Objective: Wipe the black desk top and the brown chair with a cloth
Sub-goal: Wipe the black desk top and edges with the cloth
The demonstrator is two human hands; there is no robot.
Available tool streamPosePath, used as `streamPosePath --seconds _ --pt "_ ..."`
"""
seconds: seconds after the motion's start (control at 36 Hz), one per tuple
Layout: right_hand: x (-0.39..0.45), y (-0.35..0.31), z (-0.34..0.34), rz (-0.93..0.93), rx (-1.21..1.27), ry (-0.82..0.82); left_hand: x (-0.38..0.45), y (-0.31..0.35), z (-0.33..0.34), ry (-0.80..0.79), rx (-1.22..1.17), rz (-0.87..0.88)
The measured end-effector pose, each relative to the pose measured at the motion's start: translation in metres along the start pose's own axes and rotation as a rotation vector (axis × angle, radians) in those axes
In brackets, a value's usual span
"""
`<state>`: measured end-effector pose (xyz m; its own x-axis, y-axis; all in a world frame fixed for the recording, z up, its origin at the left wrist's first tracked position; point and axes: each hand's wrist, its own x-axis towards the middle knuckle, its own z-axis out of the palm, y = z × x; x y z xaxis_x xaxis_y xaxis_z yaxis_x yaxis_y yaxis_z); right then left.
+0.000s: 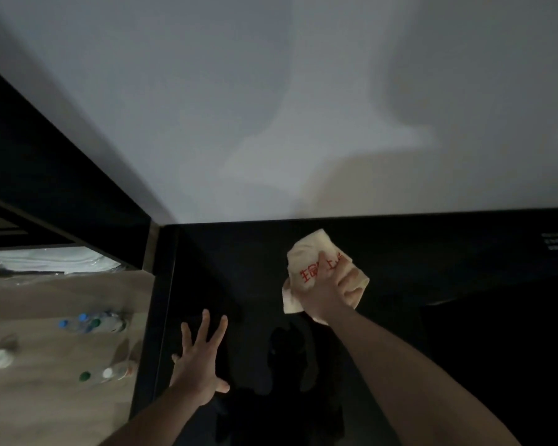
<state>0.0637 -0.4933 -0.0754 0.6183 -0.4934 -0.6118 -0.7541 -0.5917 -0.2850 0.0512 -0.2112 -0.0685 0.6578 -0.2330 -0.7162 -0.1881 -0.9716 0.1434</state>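
the cream cloth (316,272) with red print bunches under and beyond the right hand (331,291), whose curled fingers grip it against the black desk top (432,252), arm stretched forward. the left hand (200,365) lies flat on the desk, fingers spread wide, holding nothing.
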Motion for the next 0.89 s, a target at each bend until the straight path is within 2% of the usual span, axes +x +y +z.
streamPosePath --seconds 0.17,0.25,0.39,0.58,0.69,0.89 --pt "0.032 -0.045 -0.004 -0.017 -0.064 0.091 0.005 -0.001 0.0 0.006 -0.006 -0.003" --pt "0.027 -0.046 0.001 -0.102 -0.128 0.07 0.005 0.0 -0.001 0.002 -0.014 0.001" --pt "-0.013 -0.025 0.031 -0.297 -0.178 0.02 -0.001 0.002 -0.006 0.01 -0.007 0.017" --pt "-0.083 -0.018 0.09 -0.253 -0.246 0.056 -0.006 -0.008 -0.012 -0.011 0.079 0.085" --pt "-0.131 -0.024 0.127 -0.203 -0.174 0.057 -0.016 -0.049 -0.028 -0.059 0.212 0.235" --pt "-0.226 -0.045 0.205 -0.13 -0.171 0.04 -0.056 -0.175 0.01 0.083 0.308 0.327"
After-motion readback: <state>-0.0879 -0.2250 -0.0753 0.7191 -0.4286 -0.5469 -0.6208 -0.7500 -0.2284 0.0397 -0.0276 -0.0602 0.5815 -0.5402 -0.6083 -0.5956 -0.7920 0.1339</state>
